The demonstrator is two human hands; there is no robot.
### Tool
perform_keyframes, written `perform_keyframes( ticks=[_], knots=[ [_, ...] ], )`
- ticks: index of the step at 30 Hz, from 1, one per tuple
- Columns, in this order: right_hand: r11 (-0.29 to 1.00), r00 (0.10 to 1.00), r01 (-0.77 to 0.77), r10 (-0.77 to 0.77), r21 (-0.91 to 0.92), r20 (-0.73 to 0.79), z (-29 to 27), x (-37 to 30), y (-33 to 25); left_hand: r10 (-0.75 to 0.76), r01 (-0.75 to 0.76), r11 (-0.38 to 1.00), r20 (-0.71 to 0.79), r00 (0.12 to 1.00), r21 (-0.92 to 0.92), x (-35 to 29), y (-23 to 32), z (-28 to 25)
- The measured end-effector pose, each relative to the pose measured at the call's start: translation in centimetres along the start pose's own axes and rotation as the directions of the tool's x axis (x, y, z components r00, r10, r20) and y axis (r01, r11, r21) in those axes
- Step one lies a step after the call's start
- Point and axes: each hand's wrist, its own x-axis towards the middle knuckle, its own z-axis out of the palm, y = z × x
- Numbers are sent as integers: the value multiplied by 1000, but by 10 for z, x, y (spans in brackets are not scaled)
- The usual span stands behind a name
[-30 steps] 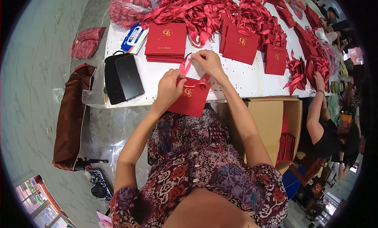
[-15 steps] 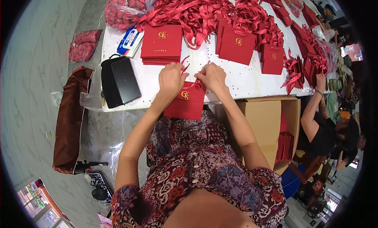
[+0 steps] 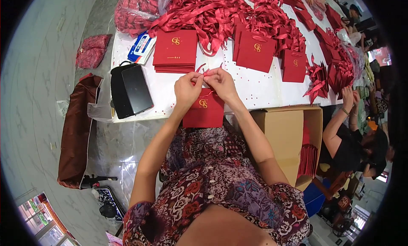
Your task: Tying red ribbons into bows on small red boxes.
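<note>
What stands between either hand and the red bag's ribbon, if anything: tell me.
Nothing visible: the left hand and the right hand both pinch the ribbon, beyond the red bag's top edge.

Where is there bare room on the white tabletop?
Two patches of tabletop, red specks aside: between the black smartphone and the left hand; and right of the right hand, in front of the red gift bags. Crowded: the far side, under heaped red ribbons.
</note>
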Motion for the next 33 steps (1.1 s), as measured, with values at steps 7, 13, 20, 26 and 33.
perform_keyframes(
  ticks=[7, 13, 20, 26, 33],
  knots=[
    [993, 1000, -15, 12, 120, 21, 0, 7, 3, 244, -224, 945, -58, 968, 237, -3, 15, 0],
    [989, 998, 49, -44, 139, -41, -18, 9, -23, 414, -403, 910, -216, 884, 95, -5, 24, -13],
    [983, 984, 144, -129, 112, -125, -30, 32, -37, 176, -118, 951, 186, 967, -284, -15, 19, -26],
    [979, 955, 201, -201, -20, -219, -41, 73, -29, 233, -170, 950, 233, 944, -262, -27, 45, -28],
    [986, 964, 150, -162, -69, -211, -40, 86, -22, 155, -69, 952, 276, 949, -297, -24, 61, -39]
  ],
)
